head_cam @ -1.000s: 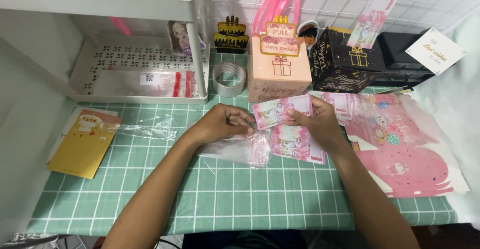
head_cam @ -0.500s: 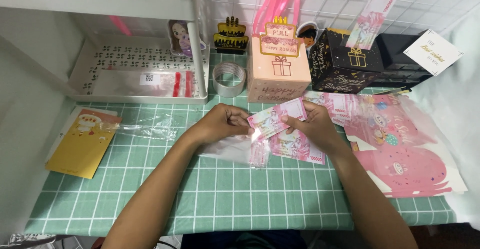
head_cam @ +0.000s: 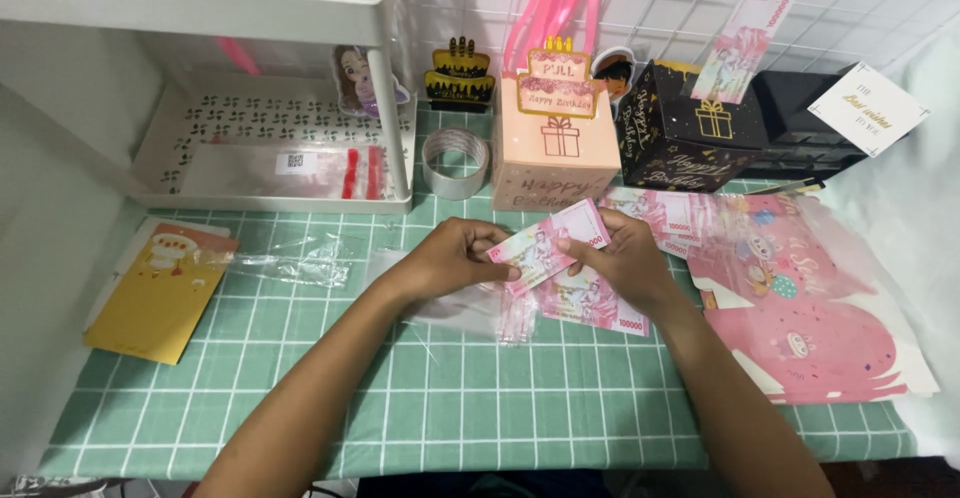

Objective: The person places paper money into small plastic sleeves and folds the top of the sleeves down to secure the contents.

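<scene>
Left hand [head_cam: 455, 258] and right hand [head_cam: 620, 258] both pinched shut on one pink banknote [head_cam: 548, 246], held tilted just above counter [head_cam: 450, 398]. More pink notes [head_cam: 590, 303] and clear plastic sleeve [head_cam: 470, 303] directly beneath. Pink gift box [head_cam: 553, 153] close behind.

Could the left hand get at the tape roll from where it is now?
Probably yes. The tape roll stands in the open just beyond the left hand, with bare mat between; but that hand and the right hand hold a pink note.
</scene>
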